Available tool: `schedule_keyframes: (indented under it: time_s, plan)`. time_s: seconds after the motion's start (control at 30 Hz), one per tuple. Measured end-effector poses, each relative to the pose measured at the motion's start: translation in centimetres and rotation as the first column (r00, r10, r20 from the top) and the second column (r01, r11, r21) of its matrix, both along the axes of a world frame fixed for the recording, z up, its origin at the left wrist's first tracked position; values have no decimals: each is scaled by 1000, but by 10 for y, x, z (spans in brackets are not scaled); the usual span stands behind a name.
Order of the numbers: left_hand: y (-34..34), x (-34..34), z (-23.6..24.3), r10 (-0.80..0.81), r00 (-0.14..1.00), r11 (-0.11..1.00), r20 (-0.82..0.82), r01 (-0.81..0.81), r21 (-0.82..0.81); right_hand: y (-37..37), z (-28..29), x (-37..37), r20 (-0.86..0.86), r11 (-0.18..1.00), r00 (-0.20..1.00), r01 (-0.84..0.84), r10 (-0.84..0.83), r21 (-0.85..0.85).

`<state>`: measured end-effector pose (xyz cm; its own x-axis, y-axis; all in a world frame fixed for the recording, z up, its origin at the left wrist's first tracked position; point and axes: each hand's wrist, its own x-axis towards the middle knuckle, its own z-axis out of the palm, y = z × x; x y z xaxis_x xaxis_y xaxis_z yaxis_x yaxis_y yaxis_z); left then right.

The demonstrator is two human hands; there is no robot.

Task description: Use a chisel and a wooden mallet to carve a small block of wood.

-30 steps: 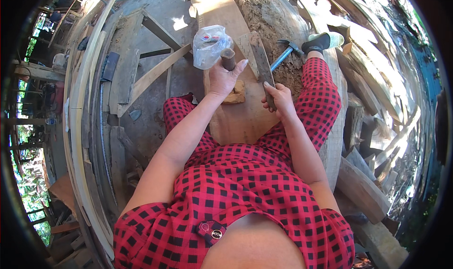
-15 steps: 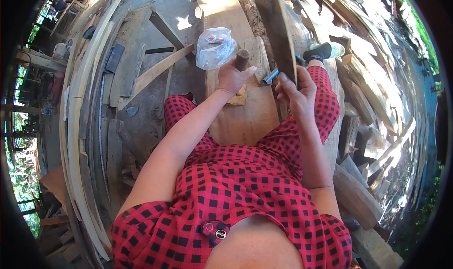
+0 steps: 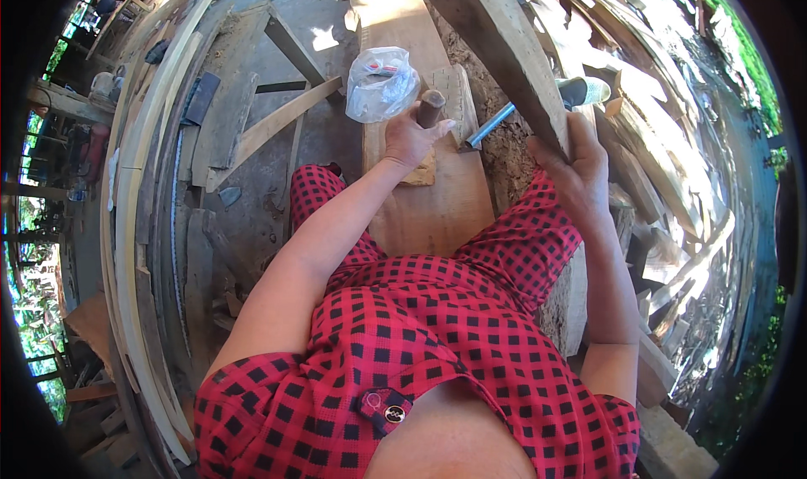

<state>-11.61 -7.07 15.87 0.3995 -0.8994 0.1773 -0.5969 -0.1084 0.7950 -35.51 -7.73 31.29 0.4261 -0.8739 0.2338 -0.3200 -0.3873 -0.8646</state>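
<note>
My left hand is closed round an upright, round wooden handle; the tool's lower part is hidden. Beneath that hand, a small yellowish wood block lies on a broad plank between my legs. My right hand grips the near end of a long, thick wooden bar, which slants away to the upper left. Just left of the bar, a bluish metal tube lies beside the plank. A clear plastic bag with unclear contents sits beyond my left hand.
Long wooden strips run along my left side. A frame of boards stands on the floor left of the plank. Split timber and offcuts are piled at my right, close to my right forearm.
My right hand has moved right and slightly nearer, swinging the bar's near end rightward, so more of its broad face and of the metal tube shows. My left hand has stayed nearly still.
</note>
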Motion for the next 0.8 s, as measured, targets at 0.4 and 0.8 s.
schedule_keyframes:
  time_s: [0.4,0.8]
  plan:
    - [6,19,-20,14,981,996,-196,-30,-78,-2,-11,14,-1,1000,1000,-21,21,-2]
    - [26,53,-24,-260,885,965,-387,255,-64,4,-84,-17,140,807,988,-28,-69,590]
